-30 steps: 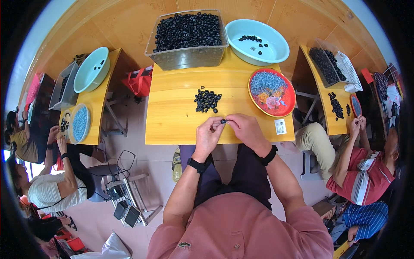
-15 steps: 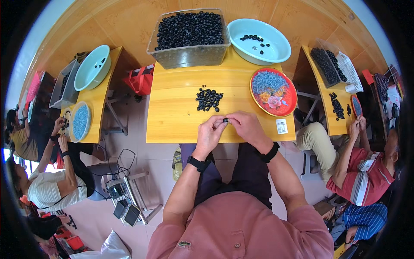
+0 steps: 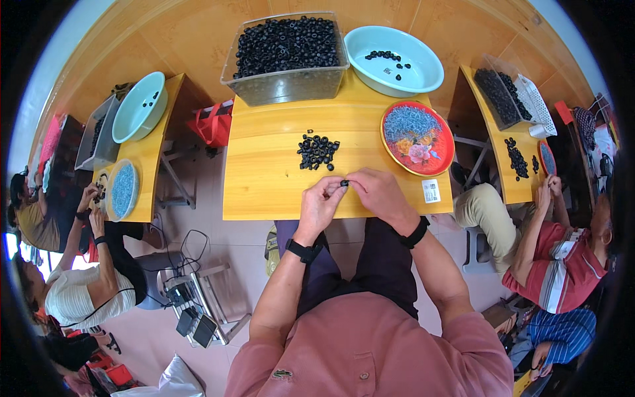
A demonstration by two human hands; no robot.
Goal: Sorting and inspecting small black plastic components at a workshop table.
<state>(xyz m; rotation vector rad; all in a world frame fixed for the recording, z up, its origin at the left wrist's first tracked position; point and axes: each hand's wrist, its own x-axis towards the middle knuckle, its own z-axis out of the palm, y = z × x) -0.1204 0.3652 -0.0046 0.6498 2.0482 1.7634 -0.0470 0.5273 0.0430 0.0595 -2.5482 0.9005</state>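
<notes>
Near the front edge of the yellow table, my left hand [image 3: 319, 204] pinches a small black ring-shaped plastic part [image 3: 344, 183] between thumb and fingertips. My right hand [image 3: 378, 196] meets it from the other side, its fingers closed at the part; whatever they pinch is too small to make out. Just beyond my hands lies a loose pile of black parts [image 3: 317, 153]. To the right, a red flowered tray [image 3: 419, 171] holds a heap of small clear-bluish pieces [image 3: 411, 125].
A clear bin [image 3: 284, 87] full of black parts stands at the table's back, beside a light-blue basin [image 3: 425, 73] with several parts. A white label [image 3: 430, 191] lies at the front right. People work at side tables left [image 3: 147, 192] and right [image 3: 509, 188].
My two hands stay together at the black part, with hardly any movement. The view has shifted slightly; the pile and containers look otherwise the same.
</notes>
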